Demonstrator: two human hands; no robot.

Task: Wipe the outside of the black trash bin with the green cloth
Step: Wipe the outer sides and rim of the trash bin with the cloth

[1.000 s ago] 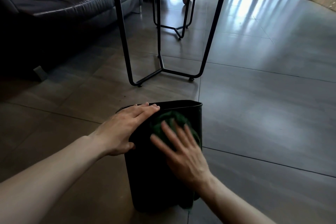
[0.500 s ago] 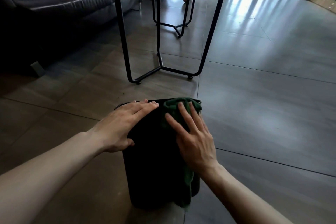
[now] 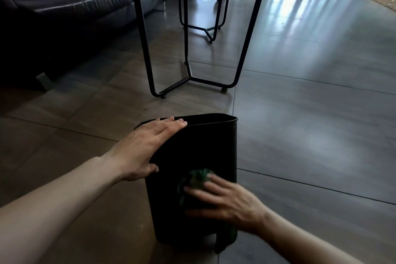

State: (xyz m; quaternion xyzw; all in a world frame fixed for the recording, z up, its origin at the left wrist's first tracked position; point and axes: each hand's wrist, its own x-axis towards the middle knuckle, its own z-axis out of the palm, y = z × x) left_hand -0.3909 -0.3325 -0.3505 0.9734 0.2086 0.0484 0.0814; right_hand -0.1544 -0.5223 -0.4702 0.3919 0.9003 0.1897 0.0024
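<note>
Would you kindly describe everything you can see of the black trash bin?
The black trash bin is a tall, roughly rectangular container with rounded corners, an open top and a thin rim; it looks like matte plastic. It stands upright on the tiled floor, in front of the table's metal legs. The left hand rests flat on its upper left corner, fingers straight along the rim. The right hand presses the green cloth against the lower near wall. Its inside is too dark to see.
</note>
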